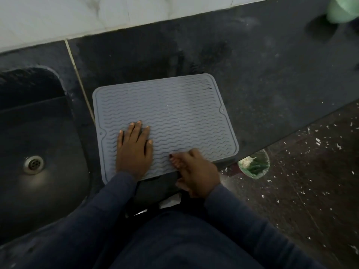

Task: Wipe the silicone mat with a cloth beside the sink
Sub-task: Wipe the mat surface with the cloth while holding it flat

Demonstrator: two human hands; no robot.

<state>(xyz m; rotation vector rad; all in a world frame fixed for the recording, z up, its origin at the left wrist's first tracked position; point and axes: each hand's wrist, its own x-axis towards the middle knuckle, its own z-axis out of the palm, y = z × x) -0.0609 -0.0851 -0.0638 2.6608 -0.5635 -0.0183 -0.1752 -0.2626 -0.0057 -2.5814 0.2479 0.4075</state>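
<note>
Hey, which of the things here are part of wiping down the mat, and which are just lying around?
For the job:
mat
left hand, flat on the mat
right hand, gripping the mat's near edge
sink, beside the mat
No cloth in view.

Lying about:
green bin
blurred green thing, top right

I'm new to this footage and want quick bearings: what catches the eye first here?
A grey ribbed silicone mat lies on the dark counter, just right of the sink. The left hand rests flat on it; the right hand grips its near edge.
</note>
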